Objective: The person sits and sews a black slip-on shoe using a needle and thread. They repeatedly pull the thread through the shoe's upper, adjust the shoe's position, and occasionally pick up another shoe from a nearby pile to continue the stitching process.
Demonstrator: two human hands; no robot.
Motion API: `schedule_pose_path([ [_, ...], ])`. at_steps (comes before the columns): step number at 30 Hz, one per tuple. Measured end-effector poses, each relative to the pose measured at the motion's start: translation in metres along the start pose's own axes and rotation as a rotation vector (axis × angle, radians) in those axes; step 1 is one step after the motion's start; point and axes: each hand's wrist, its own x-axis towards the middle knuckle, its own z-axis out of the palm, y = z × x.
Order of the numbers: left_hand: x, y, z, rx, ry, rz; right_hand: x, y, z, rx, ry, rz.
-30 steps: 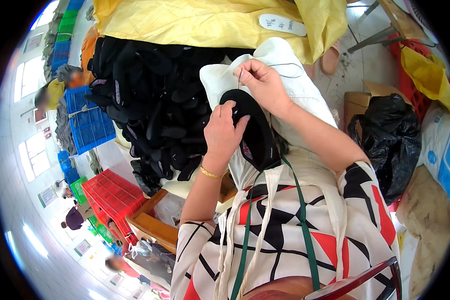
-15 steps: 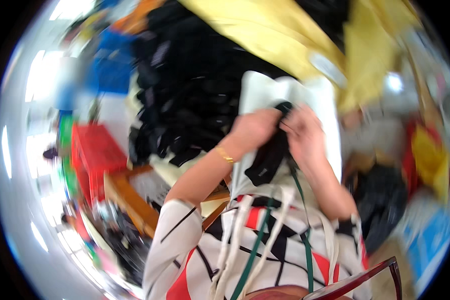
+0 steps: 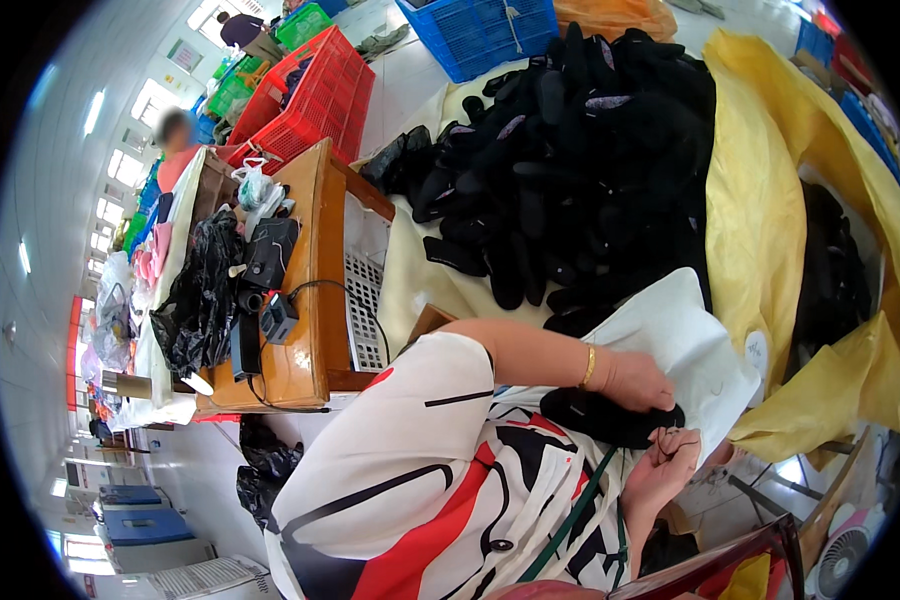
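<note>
light: bright, from windows (image 3: 154, 104) and glowing ceiling tubes (image 3: 94, 112) over there on the left | glare: sheen across the yellow sheet (image 3: 755, 200), white cloth (image 3: 665, 330) pale and bright | shadow: black pile (image 3: 620, 150) swallows detail | focus: near things fairly crisp, far person's head (image 3: 174, 127) smeared | edges: bowed, black rim

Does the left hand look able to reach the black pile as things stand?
Probably yes: the black pile lies near the left hand, with only white cloth seen between. That hand is holding a shoe, though, which it would likely release first.
</note>
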Motion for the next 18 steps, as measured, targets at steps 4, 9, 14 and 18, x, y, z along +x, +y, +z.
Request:
schedule_pose_path([
  [4,0.003,0.005,0.005,-0.164,-0.061,-0.151,0.011,0.002,-0.028,-0.423,-0.041,-0.173],
  [9,0.011,-0.007,-0.011,-0.285,-0.183,-0.263,0.019,-0.014,-0.052,-1.127,0.037,-0.643],
  [14,0.024,0.024,-0.035,-0.368,-0.003,-0.451,0.016,-0.026,-0.053,-1.491,-0.097,-0.945],
  [18,0.022,0.044,-0.028,-0.304,-0.170,-0.519,0.005,-0.030,-0.041,-1.493,-0.173,-1.065],
])
